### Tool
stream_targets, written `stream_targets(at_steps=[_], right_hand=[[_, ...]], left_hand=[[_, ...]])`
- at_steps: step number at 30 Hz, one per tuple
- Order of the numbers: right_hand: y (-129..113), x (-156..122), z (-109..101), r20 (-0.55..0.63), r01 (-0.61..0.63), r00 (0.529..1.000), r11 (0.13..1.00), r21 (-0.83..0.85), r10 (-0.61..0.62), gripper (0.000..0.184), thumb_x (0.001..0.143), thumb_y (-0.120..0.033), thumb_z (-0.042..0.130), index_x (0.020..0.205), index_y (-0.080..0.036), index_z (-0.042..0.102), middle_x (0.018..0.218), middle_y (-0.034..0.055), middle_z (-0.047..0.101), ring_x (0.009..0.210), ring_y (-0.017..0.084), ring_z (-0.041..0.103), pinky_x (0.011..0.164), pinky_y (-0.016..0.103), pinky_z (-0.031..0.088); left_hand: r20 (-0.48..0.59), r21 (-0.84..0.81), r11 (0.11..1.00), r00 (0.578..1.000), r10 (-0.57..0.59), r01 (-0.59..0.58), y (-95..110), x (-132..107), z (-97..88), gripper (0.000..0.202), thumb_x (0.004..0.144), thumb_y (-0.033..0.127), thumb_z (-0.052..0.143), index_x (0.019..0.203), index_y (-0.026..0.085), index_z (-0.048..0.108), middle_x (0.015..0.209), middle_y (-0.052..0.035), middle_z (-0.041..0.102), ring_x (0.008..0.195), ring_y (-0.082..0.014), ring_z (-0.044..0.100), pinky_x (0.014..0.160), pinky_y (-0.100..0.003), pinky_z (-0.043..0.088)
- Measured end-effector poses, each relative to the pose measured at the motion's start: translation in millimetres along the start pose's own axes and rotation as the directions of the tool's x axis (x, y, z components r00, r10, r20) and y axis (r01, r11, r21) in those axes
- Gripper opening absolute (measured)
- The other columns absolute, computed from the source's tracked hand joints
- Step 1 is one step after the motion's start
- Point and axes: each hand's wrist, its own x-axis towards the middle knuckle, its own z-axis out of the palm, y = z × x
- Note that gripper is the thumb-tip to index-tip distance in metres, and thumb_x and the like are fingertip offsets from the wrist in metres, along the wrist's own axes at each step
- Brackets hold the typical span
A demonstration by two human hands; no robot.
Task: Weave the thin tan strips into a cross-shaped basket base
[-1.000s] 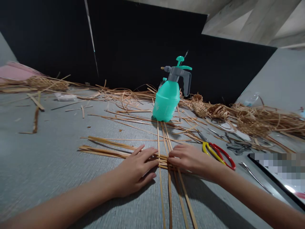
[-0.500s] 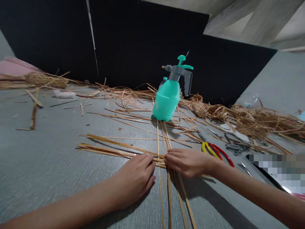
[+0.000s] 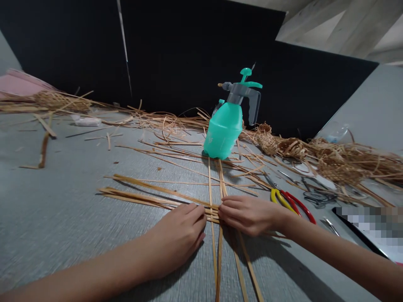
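Note:
Several flat tan weaving strips point(image 3: 147, 196) lie crosswise over several lengthwise strips point(image 3: 217, 260), forming a flat crossing point(image 3: 212, 213) on the grey table point(image 3: 63, 218). My left hand point(image 3: 178, 239) presses the crossing's left side, fingertips on the strips. My right hand point(image 3: 248, 214) lies on the right side, fingers pointing inward and meeting the same bundle. Only a narrow gap separates my fingertips. The strips under both palms are hidden. A teal pump spray bottle point(image 3: 223, 130) stands just beyond the crossing, tilted in this view.
Heaps of shredded strips point(image 3: 343, 163) line the table's back edge before a black wall panel point(image 3: 189, 54). Scissors with red and yellow handles point(image 3: 291, 204) and tweezers point(image 3: 330, 226) lie to the right. A black-edged, pixelated flat object point(image 3: 368, 228) occupies the right corner.
My hands have drawn closer together on the crossing, with the left fingers closing from a spread position. The lengthwise strips below have gathered closer. The view has tilted slightly.

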Motion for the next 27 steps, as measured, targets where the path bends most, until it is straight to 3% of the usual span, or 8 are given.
stream_targets(at_steps=[3, 6, 9, 12, 15, 19, 24, 27], right_hand=[[-4, 3, -5, -0.016, -0.061, 0.998, 0.998, 0.002, 0.061, 0.033, 0.093, -0.012, 0.032, 0.075, -0.013, 0.060, 0.074, 0.0064, 0.059, 0.066, 0.015, 0.049, 0.067, 0.031, 0.043], [-18, -1, -9, -0.123, -0.279, 0.950, 0.958, 0.073, 0.286, 0.027, 0.093, -0.015, 0.036, 0.083, -0.014, 0.061, 0.081, 0.0073, 0.061, 0.073, 0.016, 0.052, 0.068, 0.031, 0.043], [-38, -17, -7, -0.180, -0.570, 0.772, 0.790, 0.225, 0.609, 0.020, 0.090, -0.017, 0.043, 0.084, -0.017, 0.063, 0.081, 0.0059, 0.061, 0.073, 0.016, 0.053, 0.064, 0.029, 0.042], [-56, -39, 1, -0.110, -0.715, 0.607, 0.601, 0.359, 0.787, 0.022, 0.089, -0.018, 0.044, 0.078, -0.018, 0.064, 0.074, 0.0044, 0.060, 0.067, 0.015, 0.055, 0.059, 0.027, 0.041], [-64, -53, 9, -0.103, -0.738, 0.546, 0.535, 0.412, 0.832, 0.021, 0.089, -0.019, 0.044, 0.081, -0.019, 0.064, 0.080, 0.0059, 0.062, 0.071, 0.015, 0.057, 0.063, 0.027, 0.043], [-65, -49, 8, -0.092, -0.767, 0.463, 0.450, 0.457, 0.882, 0.014, 0.086, -0.021, 0.049, 0.080, -0.019, 0.062, 0.078, 0.0057, 0.061, 0.073, 0.017, 0.056, 0.065, 0.029, 0.042], [-59, -38, 0, 0.120, -0.782, 0.401, 0.271, 0.561, 0.908, 0.015, 0.082, -0.025, 0.052, 0.073, -0.018, 0.061, 0.076, 0.0046, 0.062, 0.069, 0.016, 0.054, 0.060, 0.027, 0.039], [-53, -37, 1, 0.251, -0.765, 0.344, 0.115, 0.634, 0.905, 0.016, 0.079, -0.027, 0.053, 0.069, -0.017, 0.061, 0.071, 0.0038, 0.063, 0.064, 0.015, 0.054, 0.057, 0.026, 0.039]], left_hand=[[0.008, -0.041, 0.999, 1.000, -0.023, 0.023, -2, -1, -2.4, 0.019, 0.088, 0.018, 0.042, 0.096, 0.014, 0.058, 0.095, -0.0081, 0.056, 0.089, -0.0223, 0.052, 0.082, -0.040, 0.045], [-0.013, -0.115, 0.993, 0.999, -0.035, 0.034, -5, -2, -5.6, 0.015, 0.085, 0.019, 0.047, 0.093, 0.015, 0.059, 0.094, -0.0080, 0.055, 0.089, -0.0218, 0.051, 0.078, -0.037, 0.046], [-0.067, -0.119, 0.993, 0.997, -0.028, 0.020, -9, -3, -5.1, 0.016, 0.086, 0.015, 0.044, 0.090, 0.014, 0.059, 0.090, -0.0082, 0.055, 0.085, -0.0205, 0.050, 0.074, -0.035, 0.045], [-0.098, -0.059, 0.998, 0.995, -0.023, 0.017, -12, -2, -2.3, 0.020, 0.087, 0.012, 0.039, 0.088, 0.013, 0.059, 0.088, -0.0089, 0.056, 0.082, -0.0201, 0.050, 0.073, -0.035, 0.044], [-0.105, 0.007, 1.000, 0.994, -0.023, 0.023, -13, -1, -1.7, 0.022, 0.088, 0.011, 0.038, 0.082, 0.013, 0.059, 0.084, -0.0083, 0.057, 0.079, -0.0201, 0.050, 0.072, -0.035, 0.044], [-0.145, -0.014, 1.000, 0.989, -0.021, 0.019, -11, 8, -4.9, 0.020, 0.088, 0.013, 0.042, 0.083, 0.013, 0.061, 0.087, -0.0079, 0.059, 0.079, -0.0188, 0.052, 0.071, -0.033, 0.043], [-0.056, -0.207, 0.971, 0.992, 0.111, -0.120, -1, 44, -0.6, 0.014, 0.086, 0.017, 0.050, 0.084, 0.016, 0.064, 0.093, -0.0045, 0.063, 0.087, -0.0172, 0.056, 0.077, -0.029, 0.041], [-0.008, -0.251, 0.963, 0.995, 0.104, -0.103, 6, 63, 8.7, 0.014, 0.081, 0.030, 0.059, 0.083, 0.017, 0.064, 0.090, -0.0028, 0.064, 0.085, -0.0185, 0.056, 0.073, -0.028, 0.041]])
